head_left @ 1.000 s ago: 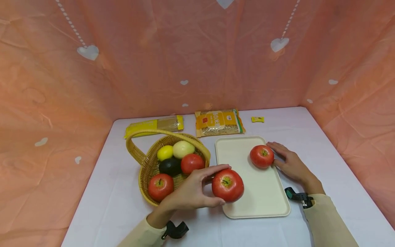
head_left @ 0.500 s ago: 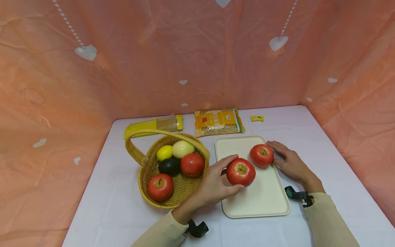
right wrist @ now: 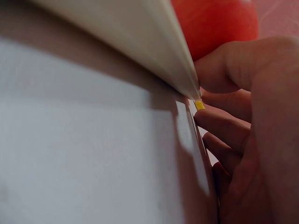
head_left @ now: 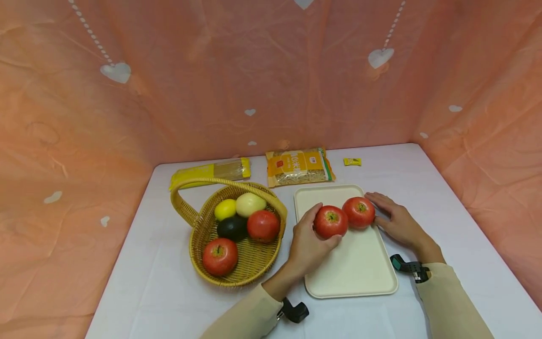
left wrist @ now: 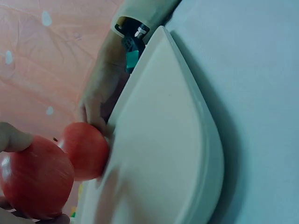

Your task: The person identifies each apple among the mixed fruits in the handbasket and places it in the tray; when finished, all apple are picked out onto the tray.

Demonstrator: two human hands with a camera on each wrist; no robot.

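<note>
My left hand (head_left: 311, 242) grips a red apple (head_left: 330, 222) from its left side, with thumb and fingers around it, over the cream tray (head_left: 353, 268). That apple appears to touch or nearly touch a second red apple (head_left: 359, 213) near the tray's right edge. Beside the second apple, my right hand (head_left: 400, 226) stays at the tray's right rim. In the right wrist view its thumb (right wrist: 224, 70) lies against the rim, close to the apple, and the other fingers are loosely extended. The left wrist view shows both apples (left wrist: 39, 179) side by side.
Left of the tray stands a wicker basket (head_left: 250, 270) with a tall handle. It holds a red apple (head_left: 220, 256), another red fruit (head_left: 263, 226), a dark oval fruit, a lemon and a pale green fruit. Behind lie noodles (head_left: 211, 172), a grain bag (head_left: 299, 168) and a small yellow packet (head_left: 352, 161).
My left hand has carried its apple from beside the basket rightward and away from me over the tray, up to the second apple. The right hand has barely moved.
</note>
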